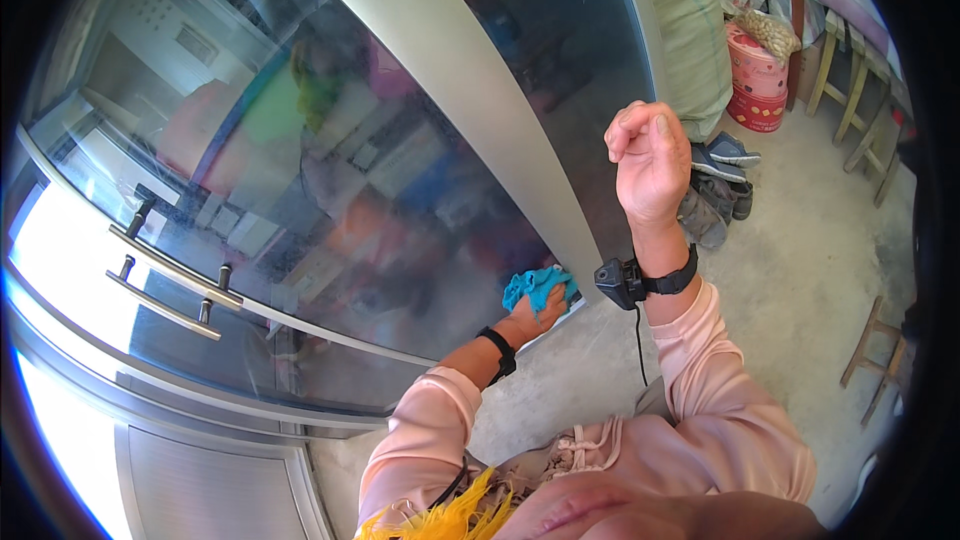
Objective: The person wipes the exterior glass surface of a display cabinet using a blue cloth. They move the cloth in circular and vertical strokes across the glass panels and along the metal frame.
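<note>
A crumpled blue cloth [534,289] lies in the grip of my left hand [541,313], pressed to the lower corner of a glass door panel [420,255] beside its wide silver frame [480,97]. My right hand [652,157] is raised apart from the glass, palm facing me. Its fingers curl in towards the thumb, and nothing shows in them. Black straps circle both wrists; the right one carries a small black device [619,283] with a cable. Cloudy marks and reflections of coloured things show on the glass.
Bar handles [172,262] stick out from the door at left. Shoes [716,187] stand on the concrete floor [795,240] by a large pale green sack [686,37]. Red and pink tins [757,82], wooden stools [847,82] and a small wooden frame [874,360] are at right.
</note>
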A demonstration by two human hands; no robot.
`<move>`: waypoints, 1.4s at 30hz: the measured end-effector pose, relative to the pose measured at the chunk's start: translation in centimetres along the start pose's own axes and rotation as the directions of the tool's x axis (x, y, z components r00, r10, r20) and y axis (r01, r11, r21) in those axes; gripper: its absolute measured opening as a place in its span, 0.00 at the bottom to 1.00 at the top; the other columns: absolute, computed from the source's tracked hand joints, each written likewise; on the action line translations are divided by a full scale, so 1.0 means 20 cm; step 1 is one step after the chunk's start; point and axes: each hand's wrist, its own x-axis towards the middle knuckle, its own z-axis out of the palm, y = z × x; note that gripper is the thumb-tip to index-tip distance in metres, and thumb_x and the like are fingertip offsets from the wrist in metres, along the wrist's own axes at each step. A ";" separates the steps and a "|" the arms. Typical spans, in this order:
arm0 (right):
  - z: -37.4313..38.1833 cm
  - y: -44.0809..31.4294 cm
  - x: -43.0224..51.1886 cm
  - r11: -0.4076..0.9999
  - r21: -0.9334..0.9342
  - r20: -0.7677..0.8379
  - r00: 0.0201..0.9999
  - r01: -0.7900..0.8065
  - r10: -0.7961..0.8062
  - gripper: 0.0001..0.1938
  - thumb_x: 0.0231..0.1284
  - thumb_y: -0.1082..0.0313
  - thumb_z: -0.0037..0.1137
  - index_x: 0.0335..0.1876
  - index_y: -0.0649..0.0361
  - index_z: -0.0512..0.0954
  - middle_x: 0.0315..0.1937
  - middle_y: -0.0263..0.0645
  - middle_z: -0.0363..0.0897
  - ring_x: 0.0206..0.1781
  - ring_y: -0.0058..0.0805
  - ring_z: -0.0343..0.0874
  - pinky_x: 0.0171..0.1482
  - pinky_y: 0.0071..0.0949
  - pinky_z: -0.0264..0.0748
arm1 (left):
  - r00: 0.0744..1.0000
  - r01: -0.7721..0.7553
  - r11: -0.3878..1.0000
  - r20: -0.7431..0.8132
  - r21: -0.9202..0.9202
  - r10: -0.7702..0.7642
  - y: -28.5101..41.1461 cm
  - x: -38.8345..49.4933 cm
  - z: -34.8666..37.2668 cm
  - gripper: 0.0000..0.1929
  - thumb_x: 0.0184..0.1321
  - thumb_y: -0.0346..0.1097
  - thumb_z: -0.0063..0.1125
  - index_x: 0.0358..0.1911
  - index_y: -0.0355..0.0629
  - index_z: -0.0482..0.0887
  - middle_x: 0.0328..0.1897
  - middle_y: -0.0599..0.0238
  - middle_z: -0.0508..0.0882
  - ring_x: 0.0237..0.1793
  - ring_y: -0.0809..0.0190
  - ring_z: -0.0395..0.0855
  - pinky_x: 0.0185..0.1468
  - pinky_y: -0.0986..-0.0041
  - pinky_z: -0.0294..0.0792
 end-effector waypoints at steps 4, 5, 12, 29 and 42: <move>0.05 -0.02 -0.02 1.000 -0.009 0.013 1.000 0.017 -0.016 0.16 0.76 0.62 0.40 0.36 0.64 0.76 0.26 0.36 0.73 0.27 0.20 0.68 0.31 0.20 0.64 | 0.894 0.357 0.913 0.356 -0.198 -0.273 0.00 -0.04 -0.31 0.22 0.51 0.26 0.59 0.52 0.51 0.85 0.49 0.58 0.85 0.52 0.47 0.82 0.55 0.64 0.75; 0.06 -0.02 -0.02 1.000 -0.004 0.011 1.000 0.021 -0.021 0.16 0.76 0.62 0.40 0.36 0.64 0.76 0.26 0.36 0.73 0.27 0.20 0.68 0.31 0.20 0.64 | 0.950 0.300 0.891 0.197 -0.341 -0.244 -0.03 -0.02 -0.48 0.22 0.50 0.27 0.61 0.52 0.50 0.84 0.50 0.57 0.85 0.49 0.47 0.83 0.53 0.64 0.76; 0.13 0.01 -0.07 0.997 -0.076 0.037 0.999 0.013 -0.010 0.14 0.75 0.65 0.42 0.36 0.64 0.77 0.26 0.34 0.73 0.28 0.18 0.69 0.32 0.19 0.66 | 0.168 0.408 0.909 -0.986 0.084 0.016 -0.32 0.11 -1.90 0.18 0.47 0.26 0.67 0.45 0.46 0.84 0.41 0.56 0.84 0.41 0.51 0.83 0.47 0.65 0.76; -0.01 0.04 -0.03 0.961 -0.271 0.002 0.998 0.063 -0.065 0.15 0.75 0.65 0.42 0.36 0.64 0.77 0.26 0.33 0.74 0.27 0.17 0.68 0.31 0.17 0.65 | 0.436 0.448 0.693 -0.814 0.565 0.383 -0.31 0.49 -1.63 0.15 0.47 0.31 0.61 0.39 0.58 0.90 0.53 0.66 0.82 0.55 0.56 0.74 0.55 0.55 0.59; 0.06 -0.06 -0.03 0.971 -0.236 0.027 0.999 0.047 -0.042 0.15 0.75 0.63 0.43 0.36 0.64 0.78 0.28 0.33 0.76 0.29 0.15 0.71 0.32 0.17 0.67 | 0.994 0.011 0.979 -0.112 0.202 0.012 0.03 0.03 0.06 0.09 0.54 0.35 0.54 0.35 0.49 0.87 0.62 0.61 0.77 0.62 0.54 0.69 0.57 0.54 0.63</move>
